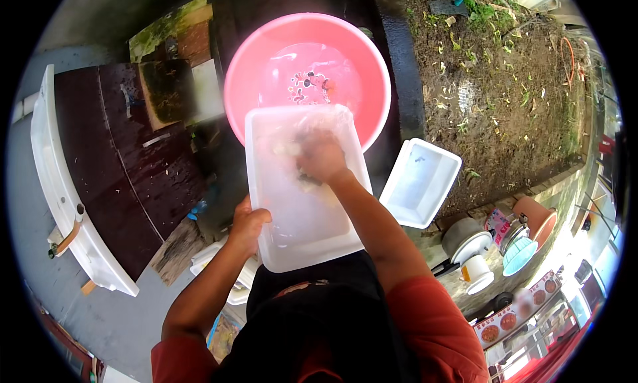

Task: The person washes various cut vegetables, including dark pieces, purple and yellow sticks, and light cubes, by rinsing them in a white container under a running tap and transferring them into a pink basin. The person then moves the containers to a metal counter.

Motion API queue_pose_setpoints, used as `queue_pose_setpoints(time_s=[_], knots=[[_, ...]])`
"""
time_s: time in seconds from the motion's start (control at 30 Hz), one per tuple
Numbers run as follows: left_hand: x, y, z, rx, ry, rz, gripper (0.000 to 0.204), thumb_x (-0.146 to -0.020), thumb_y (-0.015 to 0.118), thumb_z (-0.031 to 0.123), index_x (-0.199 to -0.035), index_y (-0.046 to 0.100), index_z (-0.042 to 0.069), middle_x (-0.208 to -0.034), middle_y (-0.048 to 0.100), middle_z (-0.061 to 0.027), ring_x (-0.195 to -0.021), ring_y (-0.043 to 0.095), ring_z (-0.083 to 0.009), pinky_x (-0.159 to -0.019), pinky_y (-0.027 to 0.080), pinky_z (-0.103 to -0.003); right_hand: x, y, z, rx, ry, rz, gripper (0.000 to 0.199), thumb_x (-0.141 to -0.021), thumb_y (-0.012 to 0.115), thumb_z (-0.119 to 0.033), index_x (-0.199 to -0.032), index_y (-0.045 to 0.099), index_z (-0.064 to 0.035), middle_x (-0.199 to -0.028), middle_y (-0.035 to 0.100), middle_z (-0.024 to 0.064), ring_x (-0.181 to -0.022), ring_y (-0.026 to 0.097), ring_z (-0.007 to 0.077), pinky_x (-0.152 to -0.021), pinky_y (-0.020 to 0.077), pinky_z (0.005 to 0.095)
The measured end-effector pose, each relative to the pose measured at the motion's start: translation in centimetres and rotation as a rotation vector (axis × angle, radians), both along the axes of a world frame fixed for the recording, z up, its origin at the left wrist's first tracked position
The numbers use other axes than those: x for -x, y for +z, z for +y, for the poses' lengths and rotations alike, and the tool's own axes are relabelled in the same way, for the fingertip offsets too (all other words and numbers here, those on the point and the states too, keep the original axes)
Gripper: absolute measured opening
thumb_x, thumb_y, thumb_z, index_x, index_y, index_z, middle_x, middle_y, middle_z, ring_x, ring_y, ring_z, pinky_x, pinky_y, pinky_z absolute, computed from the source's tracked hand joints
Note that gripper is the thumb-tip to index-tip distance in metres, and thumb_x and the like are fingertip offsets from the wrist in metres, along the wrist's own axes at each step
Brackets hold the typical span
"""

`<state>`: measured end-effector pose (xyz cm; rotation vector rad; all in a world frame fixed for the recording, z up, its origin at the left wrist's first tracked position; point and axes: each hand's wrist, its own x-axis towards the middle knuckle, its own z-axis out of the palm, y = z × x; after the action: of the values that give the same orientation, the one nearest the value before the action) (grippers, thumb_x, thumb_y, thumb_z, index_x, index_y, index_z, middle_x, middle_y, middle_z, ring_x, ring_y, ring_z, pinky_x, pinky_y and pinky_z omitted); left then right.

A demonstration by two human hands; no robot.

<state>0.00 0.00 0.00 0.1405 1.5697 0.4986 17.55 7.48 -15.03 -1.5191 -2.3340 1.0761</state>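
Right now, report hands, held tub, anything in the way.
Left hand gripping white tub at side. Right hand blurred inside, grip unclear. Tub hides part of pink basin.

I look through one fisheye lens, the left of a pair worn on the person's head, facing steeply down along the black clothing (312,316) on their front. The forearms (374,220) enter from the lower edge, and my picture's left is the person's left. Within arm's reach, near the middle, I get the left hand (248,225), the right hand (322,156) and the white tray (306,230); the pink basin (362,84) sits farther out. My round, wide view stretches to the soil (492,104) on the right and bows the long white ledge (56,174) near its left rim.
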Motion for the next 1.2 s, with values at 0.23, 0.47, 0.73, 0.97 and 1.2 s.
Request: queue_pose_setpoints(time_s=[0.23, 0.47, 0.73, 0.97, 1.2], knots=[[2.3, -2.4, -1.7, 0.016, -0.036, -0.009, 0.047, -0.065, 0.047, -0.007, -0.110, 0.054, 0.002, -0.092, 0.059, -0.0049, -0.079, 0.058, -0.0150, -0.069, 0.049, -0.028, 0.5, 0.7, -0.3, -0.149, -0.084, -0.020, 0.033, -0.068, 0.064, -0.028, -0.098, 0.063, -0.0123, -0.113, 0.053, 0.0074, -0.109, 0.043, 0.0303, -0.096, 0.0315, 0.0439], [3.6, -6.4, -2.3, -0.073, 0.040, -0.116, 0.048, -0.067, 0.048, -0.006, -0.114, 0.054, 0.003, -0.096, 0.059, -0.0051, -0.083, 0.058, -0.0149, -0.076, 0.048, -0.029, 1.0, 4.6, 1.0, -0.178, -0.199, -0.085, 0.041, -0.063, 0.070, -0.017, -0.104, 0.062, -0.0128, -0.117, 0.049, 0.0096, -0.112, 0.039, 0.0315, -0.096, 0.0288, 0.0464], [9.3, -5.8, -3.2, -0.084, 0.127, -0.155, 0.048, -0.066, 0.045, -0.010, -0.112, 0.055, 0.000, -0.102, 0.062, -0.0084, -0.086, 0.061, -0.0174, -0.076, 0.049, -0.030, -4.5, 8.9, 1.7, 0.095, -0.708, 0.670, 0.008, -0.082, 0.062, -0.008, -0.087, 0.063, -0.0009, -0.084, 0.063, 0.0041, -0.081, 0.058, 0.0143, -0.076, 0.0451, 0.0248], [10.2, -12.8, -1.1, -0.167, 0.237, -0.015, 0.042, -0.066, 0.046, -0.009, -0.106, 0.055, -0.003, -0.098, 0.062, -0.0101, -0.084, 0.061, -0.0202, -0.075, 0.049, -0.031, -8.9, -12.6, -0.2, 0.360, -0.894, 0.140, 0.024, -0.082, 0.064, -0.019, -0.098, 0.062, -0.0015, -0.089, 0.065, 0.0061, -0.076, 0.059, 0.0132, -0.069, 0.0477, 0.0271], [12.7, -22.2, 0.7, -0.226, 0.324, -0.019, 0.046, -0.065, 0.048, -0.009, -0.111, 0.050, -0.003, -0.102, 0.058, -0.0110, -0.091, 0.058, -0.0208, -0.083, 0.046, -0.034, -9.2, -29.8, 4.7, 0.300, -0.796, -0.236, 0.050, -0.072, 0.068, -0.019, -0.120, 0.053, -0.0114, -0.117, 0.055, 0.0124, -0.096, 0.059, 0.0267, -0.084, 0.0473, 0.0353]])
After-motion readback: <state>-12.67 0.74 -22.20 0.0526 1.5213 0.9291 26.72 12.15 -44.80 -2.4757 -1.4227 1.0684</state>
